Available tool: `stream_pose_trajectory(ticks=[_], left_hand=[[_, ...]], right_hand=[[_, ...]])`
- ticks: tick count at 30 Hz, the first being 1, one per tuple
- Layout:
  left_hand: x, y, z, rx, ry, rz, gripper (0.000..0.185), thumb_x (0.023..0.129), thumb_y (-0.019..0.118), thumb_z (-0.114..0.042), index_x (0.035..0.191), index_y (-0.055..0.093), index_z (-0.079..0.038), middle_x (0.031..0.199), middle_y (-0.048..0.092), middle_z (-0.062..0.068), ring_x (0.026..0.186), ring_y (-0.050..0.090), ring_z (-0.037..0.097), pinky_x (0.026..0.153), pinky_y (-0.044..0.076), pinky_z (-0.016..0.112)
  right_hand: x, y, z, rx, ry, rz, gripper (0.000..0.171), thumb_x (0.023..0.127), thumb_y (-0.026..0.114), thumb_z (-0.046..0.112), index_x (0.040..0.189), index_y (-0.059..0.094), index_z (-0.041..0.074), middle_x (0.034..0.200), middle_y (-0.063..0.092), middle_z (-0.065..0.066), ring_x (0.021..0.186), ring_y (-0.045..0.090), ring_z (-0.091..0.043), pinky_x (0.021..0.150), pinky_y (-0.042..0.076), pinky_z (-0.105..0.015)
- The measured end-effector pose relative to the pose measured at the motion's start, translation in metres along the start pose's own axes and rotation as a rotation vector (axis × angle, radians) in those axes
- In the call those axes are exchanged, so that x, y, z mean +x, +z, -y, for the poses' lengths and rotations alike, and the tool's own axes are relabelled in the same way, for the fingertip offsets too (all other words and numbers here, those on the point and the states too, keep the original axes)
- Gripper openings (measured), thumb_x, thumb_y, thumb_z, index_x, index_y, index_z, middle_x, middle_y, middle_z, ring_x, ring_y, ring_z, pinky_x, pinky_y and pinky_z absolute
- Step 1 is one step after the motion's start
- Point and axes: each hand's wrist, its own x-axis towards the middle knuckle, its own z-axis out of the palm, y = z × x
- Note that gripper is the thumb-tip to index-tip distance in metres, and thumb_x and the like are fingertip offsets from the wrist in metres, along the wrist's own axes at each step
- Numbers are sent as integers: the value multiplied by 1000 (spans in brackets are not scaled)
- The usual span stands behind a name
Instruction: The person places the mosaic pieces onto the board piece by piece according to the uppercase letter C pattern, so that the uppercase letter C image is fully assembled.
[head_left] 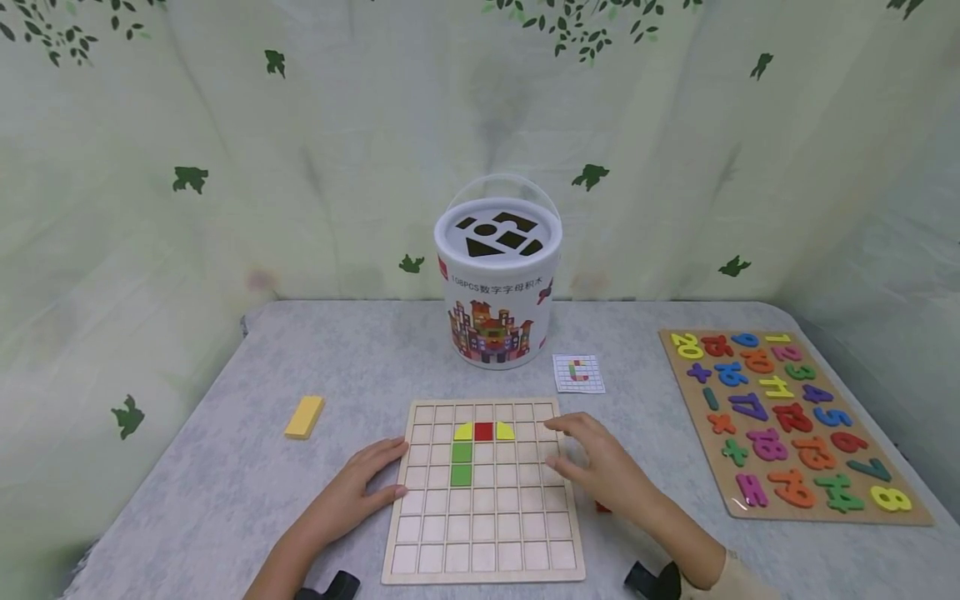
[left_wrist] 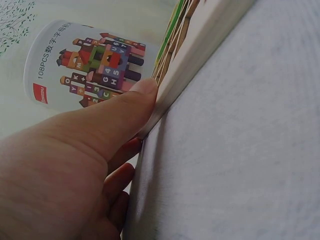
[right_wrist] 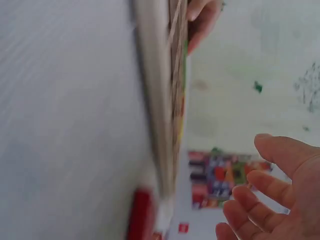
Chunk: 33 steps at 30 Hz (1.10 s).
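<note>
A wooden grid board lies on the table between both hands. In its second row from the top sits a red square block, flanked by two yellow round-cornered blocks. Two green square blocks run down below the left yellow one. My left hand touches the board's left edge with thumb and fingertips; the left wrist view shows its thumb against the rim. Over the right edge hovers my right hand, holding nothing, fingers apart. Partly hidden under it is a red block on the table.
A white bucket with a shape-hole lid stands behind the board. Beside it lies a small pattern card with a coloured grid. A yellow block rests at left. At right is a number puzzle board.
</note>
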Motion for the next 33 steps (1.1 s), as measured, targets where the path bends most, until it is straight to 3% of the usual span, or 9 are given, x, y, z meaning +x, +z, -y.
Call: stream_pose_trajectory(ticks=[5, 9, 11, 18, 26, 33], left_hand=[[0, 0, 0, 4, -2, 2, 62, 82, 61, -42, 133, 45, -10, 138, 38, 7, 128, 28, 32, 99, 26, 53], [0, -1, 1, 6, 0, 4, 63, 82, 61, -43, 133, 45, -10, 138, 38, 7, 128, 28, 32, 99, 26, 53], [0, 0, 1, 4, 6, 5, 63, 82, 61, -42, 133, 45, -10, 138, 38, 7, 128, 28, 32, 99, 26, 53], [1, -1, 2, 8, 25, 1, 62, 83, 61, -41, 133, 45, -10, 138, 38, 7, 127, 28, 32, 98, 26, 53], [0, 0, 4, 6, 22, 0, 62, 82, 61, -42, 133, 45, -10, 137, 38, 7, 127, 28, 32, 99, 26, 53], [0, 0, 3, -5, 22, 4, 62, 83, 61, -41, 133, 45, -10, 138, 38, 7, 128, 28, 32, 98, 26, 54]], right_hand=[[-5, -9, -29, -44, 138, -32, 44, 79, 71, 16, 119, 55, 9, 114, 52, -1, 101, 50, -18, 78, 49, -34], [-6, -12, -45, -82, 207, 5, 43, 79, 71, 15, 118, 56, 10, 110, 52, -1, 94, 50, -16, 76, 49, -33], [-5, -13, -49, -105, 212, 31, 41, 78, 71, 15, 116, 58, 10, 105, 54, 0, 90, 50, -13, 79, 47, -32], [-3, -19, -54, -106, 223, 130, 32, 80, 69, 15, 111, 63, 11, 85, 51, 4, 76, 44, -12, 62, 42, -25], [-1, -29, -53, -89, 198, 243, 33, 82, 66, 7, 114, 62, 12, 85, 51, 4, 74, 45, -14, 59, 43, -23], [5, -26, -54, -138, 189, 244, 28, 78, 71, 18, 103, 63, 9, 71, 47, 5, 63, 43, -11, 50, 38, -22]])
